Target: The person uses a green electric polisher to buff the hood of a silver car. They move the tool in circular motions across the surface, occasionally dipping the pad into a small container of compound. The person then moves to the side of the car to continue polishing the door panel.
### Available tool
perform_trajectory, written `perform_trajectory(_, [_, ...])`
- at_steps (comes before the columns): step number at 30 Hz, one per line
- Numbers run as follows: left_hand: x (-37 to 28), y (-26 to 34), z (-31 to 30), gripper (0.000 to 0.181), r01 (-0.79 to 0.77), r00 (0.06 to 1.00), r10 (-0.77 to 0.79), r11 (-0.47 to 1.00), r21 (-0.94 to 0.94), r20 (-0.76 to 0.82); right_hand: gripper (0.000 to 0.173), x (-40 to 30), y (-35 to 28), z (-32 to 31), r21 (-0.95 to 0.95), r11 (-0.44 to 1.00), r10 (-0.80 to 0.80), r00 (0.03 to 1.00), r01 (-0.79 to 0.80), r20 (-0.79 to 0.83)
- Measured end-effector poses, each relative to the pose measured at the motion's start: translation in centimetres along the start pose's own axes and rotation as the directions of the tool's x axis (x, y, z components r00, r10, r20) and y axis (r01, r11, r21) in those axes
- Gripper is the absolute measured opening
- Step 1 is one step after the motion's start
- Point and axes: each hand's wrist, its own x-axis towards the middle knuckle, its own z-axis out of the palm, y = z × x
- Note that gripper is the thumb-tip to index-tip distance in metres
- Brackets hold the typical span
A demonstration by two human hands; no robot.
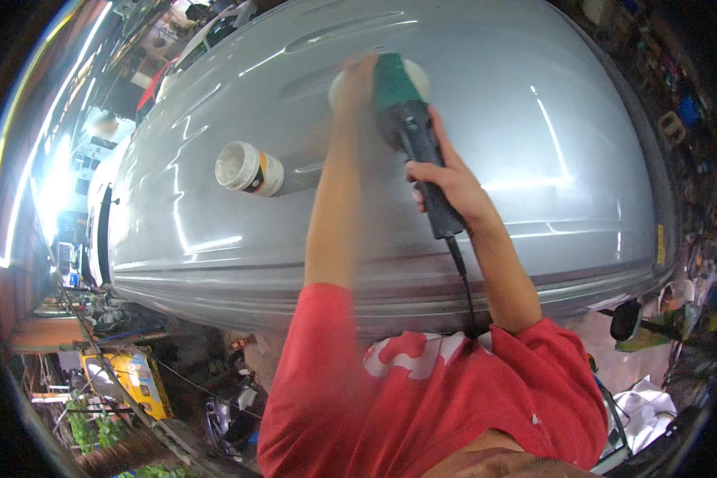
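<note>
A corded polisher (415,125) with a black body and a green head rests on the silver roof panel (502,143) of a vehicle. Its pale round pad (419,80) shows at both sides of the head. My right hand (454,185) is wrapped around the black rear grip. At the front, my left hand (357,74) is blurred and grips the left side of the polisher head; its fingers are partly indistinct. Left of the polisher, an uncapped white plastic tub (251,168) with a printed label lies tilted on the panel, its mouth facing left.
A black power cord (467,293) runs from the grip down towards my red shirt (454,400). A side mirror (625,319) sticks out at the lower right. Beyond the vehicle stand a yellow machine or vehicle part (134,382) and a white car (206,45).
</note>
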Motion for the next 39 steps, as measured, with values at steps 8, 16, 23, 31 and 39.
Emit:
perform_trajectory(8, [0.6,7.1,13.2,0.076,-0.076,0.963,0.131,0.97,-0.23,0.236,0.086,-3.4,-3.4,-4.5,0.001,1.0,-0.015,0.953,0.016,-0.302])
perform_trajectory(16, [-0.2,7.7,14.4,0.072,-0.343,0.892,0.323,0.939,0.007,0.315,0.087,-4.3,-3.2,-4.7,-0.005,0.999,-0.051,0.943,0.052,-0.328])
perform_trajectory(23, [-1.0,2.7,1.8,0.067,-0.021,0.997,0.03,0.992,-0.128,0.071,0.094,-1.9,-0.1,-1.1,0.024,0.999,-0.024,0.999,0.025,-0.047])
perform_trajectory(31, [-6.5,4.3,-3.5,0.071,0.017,0.997,-0.012,0.997,-0.07,0.072,0.097,-4.7,2.8,0.5,0.067,0.994,-0.089,0.996,0.087,0.027])
perform_trajectory(39, [-11.9,14.9,9.8,0.063,-0.279,0.839,0.291,0.956,-0.095,0.46,0.095,-13.6,2.2,-1.8,0.133,0.939,-0.256,0.903,0.317,-0.345])
